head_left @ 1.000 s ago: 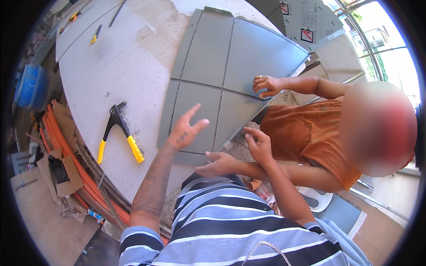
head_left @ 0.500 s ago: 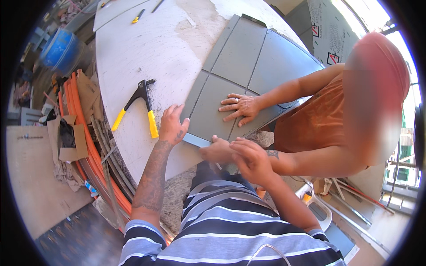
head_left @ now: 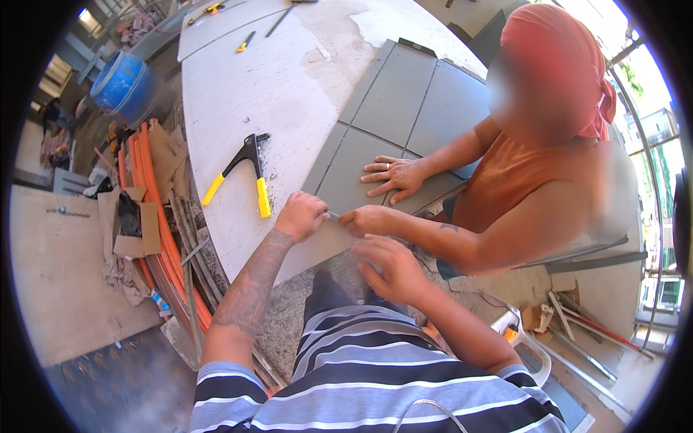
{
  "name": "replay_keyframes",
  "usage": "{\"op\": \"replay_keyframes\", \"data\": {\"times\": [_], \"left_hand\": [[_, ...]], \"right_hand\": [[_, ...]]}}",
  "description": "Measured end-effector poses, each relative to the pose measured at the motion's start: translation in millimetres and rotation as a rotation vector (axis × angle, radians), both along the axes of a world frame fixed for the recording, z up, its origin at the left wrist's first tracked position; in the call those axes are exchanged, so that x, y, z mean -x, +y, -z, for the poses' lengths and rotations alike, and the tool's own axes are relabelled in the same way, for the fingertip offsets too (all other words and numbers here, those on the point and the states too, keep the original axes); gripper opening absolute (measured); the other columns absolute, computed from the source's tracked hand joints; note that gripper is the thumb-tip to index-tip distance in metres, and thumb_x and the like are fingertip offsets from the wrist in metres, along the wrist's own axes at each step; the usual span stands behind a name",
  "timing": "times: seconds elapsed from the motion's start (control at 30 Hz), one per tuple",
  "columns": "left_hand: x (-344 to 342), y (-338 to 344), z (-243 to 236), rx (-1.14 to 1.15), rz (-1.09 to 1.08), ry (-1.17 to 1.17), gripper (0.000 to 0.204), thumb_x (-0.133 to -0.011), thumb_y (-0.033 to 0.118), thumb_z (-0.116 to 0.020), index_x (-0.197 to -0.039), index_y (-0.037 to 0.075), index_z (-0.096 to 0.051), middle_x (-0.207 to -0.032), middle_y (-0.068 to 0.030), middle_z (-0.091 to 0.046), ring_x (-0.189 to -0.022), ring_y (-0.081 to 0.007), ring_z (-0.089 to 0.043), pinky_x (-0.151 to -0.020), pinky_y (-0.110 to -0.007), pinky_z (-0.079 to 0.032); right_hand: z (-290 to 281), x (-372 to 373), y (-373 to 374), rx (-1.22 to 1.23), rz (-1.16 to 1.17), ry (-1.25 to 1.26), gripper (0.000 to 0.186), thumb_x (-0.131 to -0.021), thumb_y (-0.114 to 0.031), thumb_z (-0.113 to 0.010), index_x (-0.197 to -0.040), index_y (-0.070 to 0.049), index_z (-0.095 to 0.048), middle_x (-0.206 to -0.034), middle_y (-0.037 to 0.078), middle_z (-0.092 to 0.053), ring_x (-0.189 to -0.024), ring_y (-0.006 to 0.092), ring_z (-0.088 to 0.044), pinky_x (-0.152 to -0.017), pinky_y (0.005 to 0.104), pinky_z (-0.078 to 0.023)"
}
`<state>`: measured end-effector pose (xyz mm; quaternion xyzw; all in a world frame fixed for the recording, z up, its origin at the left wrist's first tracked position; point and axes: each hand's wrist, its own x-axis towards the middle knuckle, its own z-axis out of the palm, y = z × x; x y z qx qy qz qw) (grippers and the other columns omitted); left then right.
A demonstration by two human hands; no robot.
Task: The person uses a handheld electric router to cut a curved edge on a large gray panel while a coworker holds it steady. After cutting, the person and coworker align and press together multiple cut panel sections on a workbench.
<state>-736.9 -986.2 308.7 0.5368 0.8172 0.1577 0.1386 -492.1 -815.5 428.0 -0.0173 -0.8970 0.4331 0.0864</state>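
My left hand [head_left: 302, 216] is closed at the near left corner of a grey panel [head_left: 354, 151] scored with dark grooves. A small thin metal piece [head_left: 333, 214] sticks out from its fingertips toward a co-worker's hand [head_left: 362, 221], whose fingers are pinched at the other end. Below that hand, my right hand [head_left: 390, 268] hovers, fingers stretched and holding nothing. The co-worker's other hand [head_left: 395, 177], with a ring, lies flat on the panel. A hand riveter [head_left: 250, 153] with yellow grips lies open-handled on the white table, left of the panel.
The white table [head_left: 245, 86] carries a yellow-and-black cutter [head_left: 246, 42] farther back. Orange pipes [head_left: 155, 209] and an open cardboard box [head_left: 138, 231] stand along its left side. A blue drum [head_left: 123, 86] is at far left. A white chair [head_left: 538, 353] stands at right.
My left hand has gone from open to closed on the thin piece. The co-worker's near hand has pulled back from my right hand to meet my left, and the co-worker leans in closer.
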Motion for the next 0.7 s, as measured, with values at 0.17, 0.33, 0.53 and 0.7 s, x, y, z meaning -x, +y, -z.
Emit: {"op": "replay_keyframes", "data": {"times": [0.17,0.33,0.53,0.7], "left_hand": [[22.9,16.9,17.8,0.056,0.209,-0.129,0.015,-0.097,0.025,-0.071,-0.101,0.010,-0.071,-0.101,-0.0115,-0.069,-0.107,-0.0348,-0.066,-0.097,-0.047,-0.051],[25.1,24.8,31.0,0.068,0.362,-0.015,0.014,-0.097,0.021,-0.065,-0.106,0.010,-0.067,-0.106,-0.0100,-0.068,-0.109,-0.0317,-0.067,-0.095,-0.045,-0.051],[30.9,26.8,30.7,0.143,0.423,0.065,0.016,-0.098,0.016,-0.060,-0.113,0.012,-0.065,-0.110,-0.0089,-0.069,-0.111,-0.0276,-0.068,-0.099,-0.046,-0.046],[36.8,28.9,36.3,0.174,0.450,0.073,0.019,-0.097,0.012,-0.057,-0.115,0.011,-0.064,-0.112,-0.0091,-0.070,-0.114,-0.0274,-0.068,-0.103,-0.049,-0.044]], "right_hand": [[28.4,57.1,3.5,-0.135,0.104,0.018,0.029,-0.091,-0.009,-0.072,-0.119,-0.003,-0.075,-0.121,0.019,-0.075,-0.129,0.0414,-0.065,-0.110,0.0509,-0.051],[59.4,108.1,2.7,-0.186,0.258,-0.159,0.027,-0.094,-0.015,-0.068,-0.117,-0.003,-0.076,-0.123,0.019,-0.075,-0.128,0.0397,-0.064,-0.112,0.0511,-0.048],[81.6,146.0,-13.9,-0.474,0.059,-0.817,0.023,-0.091,-0.016,-0.067,-0.109,-0.009,-0.080,-0.120,0.016,-0.078,-0.122,0.0343,-0.070,-0.112,0.0580,-0.044],[87.1,158.4,-23.8,-0.497,0.071,-0.947,0.023,-0.088,-0.014,-0.068,-0.108,-0.013,-0.080,-0.118,0.012,-0.080,-0.118,0.0330,-0.073,-0.114,0.0575,-0.044]]}}
